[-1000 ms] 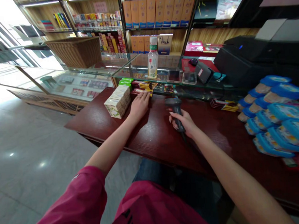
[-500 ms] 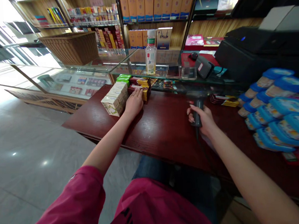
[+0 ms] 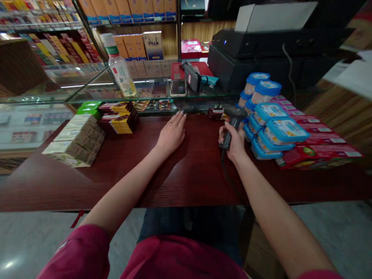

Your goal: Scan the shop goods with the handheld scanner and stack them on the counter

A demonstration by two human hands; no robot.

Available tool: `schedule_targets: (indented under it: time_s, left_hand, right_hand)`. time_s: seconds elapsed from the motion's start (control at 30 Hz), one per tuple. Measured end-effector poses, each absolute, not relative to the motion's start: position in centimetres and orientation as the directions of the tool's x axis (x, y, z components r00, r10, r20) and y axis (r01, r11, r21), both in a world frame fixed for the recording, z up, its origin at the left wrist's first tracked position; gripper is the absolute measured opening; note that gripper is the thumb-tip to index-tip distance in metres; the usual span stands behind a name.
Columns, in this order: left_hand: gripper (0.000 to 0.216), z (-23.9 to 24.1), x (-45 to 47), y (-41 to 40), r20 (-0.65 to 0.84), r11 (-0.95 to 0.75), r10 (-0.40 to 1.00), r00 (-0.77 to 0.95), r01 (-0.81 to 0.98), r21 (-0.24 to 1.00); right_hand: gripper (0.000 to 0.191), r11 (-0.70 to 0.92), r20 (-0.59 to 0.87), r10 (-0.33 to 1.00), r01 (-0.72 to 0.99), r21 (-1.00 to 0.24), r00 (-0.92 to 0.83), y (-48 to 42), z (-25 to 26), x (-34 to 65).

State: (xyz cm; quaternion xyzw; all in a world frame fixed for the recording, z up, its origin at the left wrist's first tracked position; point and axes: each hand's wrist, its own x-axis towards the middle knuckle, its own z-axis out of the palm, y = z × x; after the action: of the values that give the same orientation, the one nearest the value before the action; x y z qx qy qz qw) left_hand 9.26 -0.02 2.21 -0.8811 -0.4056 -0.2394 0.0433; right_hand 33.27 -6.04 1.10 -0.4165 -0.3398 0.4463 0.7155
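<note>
My right hand is wrapped round the handle of a black barcode scanner, its cord hanging down over the counter's front edge. Past the scanner, a few dark-red and yellow packets lie partly hidden. My left hand is over the middle of the dark wooden counter, fingers stretched forward and holding nothing. To its left stands a stack of dark-red and yellow packets. Beside that are cream-coloured cartons with a green pack behind them.
Blue-lidded tubs are piled on the right, beside red boxes. On the glass shelf stand a clear bottle, a phone and a black device. A wicker basket is at far left.
My left hand has come away from the packet stack and moved right. My right hand still holds the scanner, now nearer the tubs. The view has turned to the right.
</note>
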Motion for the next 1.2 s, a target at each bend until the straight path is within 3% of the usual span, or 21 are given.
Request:
schedule_targets:
  time_s: [0.23, 0.43, 0.5, 0.6, 0.67, 0.73, 0.87, 1.2]
  left_hand:
    - [0.062, 2.5, 23.4, 4.5, 0.326, -0.734, 0.674, 0.663, 0.651, 0.194]
    - [0.044, 2.3, 23.9, 6.4, 0.278, -0.643, 0.765, 0.581, 0.707, 0.294]
    - [0.038, 2.1, 22.1, 6.1, 0.314, -0.588, 0.809, 0.498, 0.699, 0.406]
    - [0.033, 1.7, 18.6, 5.5, 0.328, -0.437, 0.899, 0.289, 0.584, 0.684]
    - [0.030, 1.3, 16.3, 5.1, 0.225, -0.274, 0.960, 0.168, 0.382, 0.882]
    - [0.028, 0.8, 14.4, 4.6, 0.070, -0.090, 0.986, 0.153, 0.125, 0.988]
    - [0.020, 0.1, 12.3, 3.9, -0.043, 0.083, 0.974, 0.223, -0.175, 0.981]
    - [0.016, 1.1, 13.1, 3.5, -0.109, 0.136, 0.978, 0.177, -0.153, 0.979]
  right_hand:
    - [0.051, 0.265, 0.077, 0.905, -0.412, -0.872, 0.419, -5.6, 0.6, 34.7]
    - [0.049, 0.260, 0.085, 0.915, -0.415, -0.872, 0.394, -5.6, 0.8, 34.7]
    - [0.048, 0.249, 0.085, 0.927, -0.431, -0.867, 0.365, -5.9, 1.0, 34.6]
    - [0.046, 0.201, 0.095, 0.965, -0.456, -0.867, 0.244, -6.4, 1.3, 34.1]
    - [0.045, 0.151, 0.101, 0.986, -0.451, -0.879, 0.132, -6.9, 1.6, 33.5]
    - [0.047, 0.095, 0.089, 0.995, -0.426, -0.900, 0.032, -7.5, 1.9, 32.9]
    - [0.048, -0.017, 0.020, 0.994, -0.331, -0.943, -0.108, -8.4, 2.3, 32.2]
    - [0.045, -0.010, 0.027, 0.989, -0.244, -0.970, -0.147, -8.9, 2.2, 32.4]
